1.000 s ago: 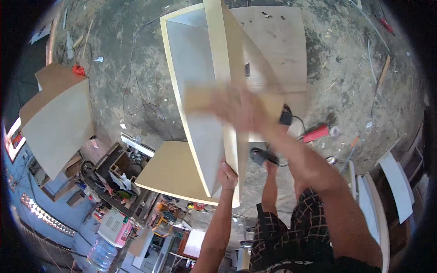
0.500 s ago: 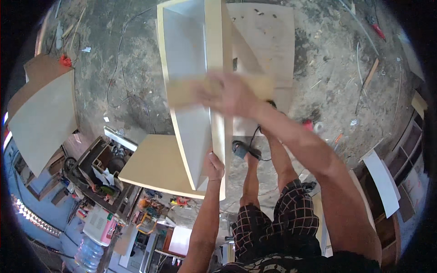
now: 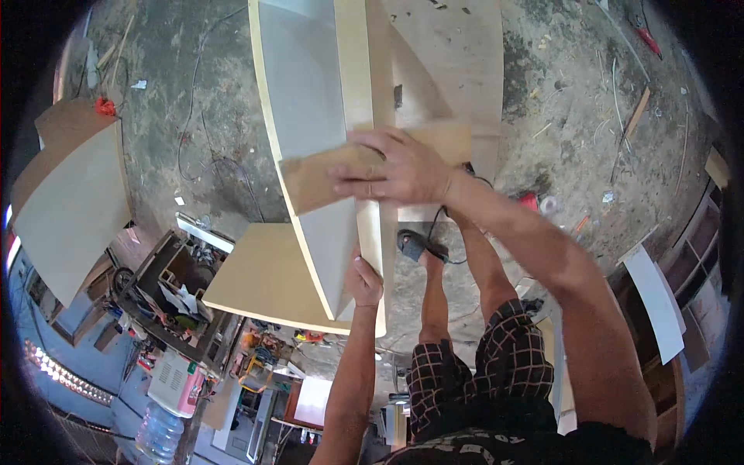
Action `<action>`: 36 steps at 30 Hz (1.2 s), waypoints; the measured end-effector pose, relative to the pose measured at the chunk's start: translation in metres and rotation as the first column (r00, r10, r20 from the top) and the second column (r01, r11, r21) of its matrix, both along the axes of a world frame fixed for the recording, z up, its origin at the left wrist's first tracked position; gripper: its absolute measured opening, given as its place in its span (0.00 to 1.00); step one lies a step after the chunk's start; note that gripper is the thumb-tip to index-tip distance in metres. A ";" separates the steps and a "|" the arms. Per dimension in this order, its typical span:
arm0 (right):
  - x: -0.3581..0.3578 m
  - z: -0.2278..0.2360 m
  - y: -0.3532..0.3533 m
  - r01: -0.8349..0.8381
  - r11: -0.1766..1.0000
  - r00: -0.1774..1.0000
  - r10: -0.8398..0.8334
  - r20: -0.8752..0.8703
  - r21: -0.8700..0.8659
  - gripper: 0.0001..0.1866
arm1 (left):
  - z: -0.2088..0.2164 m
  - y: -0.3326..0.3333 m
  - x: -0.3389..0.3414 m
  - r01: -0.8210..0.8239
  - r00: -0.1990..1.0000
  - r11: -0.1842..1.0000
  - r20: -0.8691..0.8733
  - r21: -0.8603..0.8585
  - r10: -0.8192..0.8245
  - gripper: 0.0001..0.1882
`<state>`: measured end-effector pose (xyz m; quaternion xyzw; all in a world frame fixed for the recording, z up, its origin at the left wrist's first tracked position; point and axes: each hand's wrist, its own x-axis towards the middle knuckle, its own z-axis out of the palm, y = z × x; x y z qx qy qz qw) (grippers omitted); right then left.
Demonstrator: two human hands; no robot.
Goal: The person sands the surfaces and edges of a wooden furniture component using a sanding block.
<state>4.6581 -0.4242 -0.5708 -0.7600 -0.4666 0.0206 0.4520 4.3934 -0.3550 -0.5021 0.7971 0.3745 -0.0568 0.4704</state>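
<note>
A long, shallow cabinet box (image 3: 356, 101) with pale yellow edges and a whitish inside stretches away from me. My left hand (image 3: 366, 283) is closed round its right-hand panel near the close end, thumb on the edge. Farther up, my right hand (image 3: 399, 169) lies across a flat tan board (image 3: 314, 180), gripping it from above with fingers stretched over it. That board rests crosswise on the edge of the same panel, both ends jutting past it. Its underside is hidden. A yellow panel (image 3: 256, 271) lies beneath the cabinet's near end on the left.
A pale sheet (image 3: 473, 70) lies on the concrete floor at the right of the cabinet. A tool-filled workbench (image 3: 170, 302) stands at lower left, with a large water bottle (image 3: 159, 430) below. A curved-looking panel (image 3: 74, 201) leans far left. My sandalled foot (image 3: 415, 244) is beside the cabinet.
My right hand has shifted slightly toward me, and the board's left end has swung nearer. The far end of the cabinet appears farther left. My left hand keeps its grip.
</note>
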 end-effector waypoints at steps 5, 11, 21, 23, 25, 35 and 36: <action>-0.047 -0.112 -0.086 0.260 0.959 0.851 -0.281 -0.443 -0.108 0.16 | 0.004 -0.013 0.013 -0.021 0.999 0.999 -0.027 -0.028 0.020 0.31; -0.072 -0.071 -0.060 0.165 0.986 0.909 -0.164 -0.383 -0.030 0.17 | 0.006 0.005 -0.007 0.003 1.000 0.999 -0.029 0.044 -0.001 0.30; 0.179 0.027 -0.002 0.086 0.994 0.946 -0.104 0.307 0.072 0.28 | 0.011 -0.012 0.028 -0.040 0.996 0.999 -0.085 -0.034 0.037 0.22; 0.261 0.029 0.021 0.169 0.961 0.921 -0.233 0.313 0.217 0.26 | 0.008 -0.002 0.039 0.077 0.992 0.997 -0.097 0.008 -0.076 0.21; 0.265 0.017 0.018 0.209 0.955 0.910 -0.268 0.315 0.209 0.25 | 0.015 -0.011 0.104 0.022 0.997 0.996 -0.073 -0.084 -0.028 0.21; 0.286 0.030 0.016 -0.011 0.983 0.986 -0.020 0.168 0.184 0.30 | -0.001 -0.007 0.325 0.010 0.994 0.953 -0.104 0.303 0.022 0.34; 0.307 0.036 0.031 0.004 0.956 0.982 -0.060 0.182 0.293 0.31 | -0.002 -0.009 0.326 -0.057 0.998 0.960 -0.011 0.273 0.062 0.34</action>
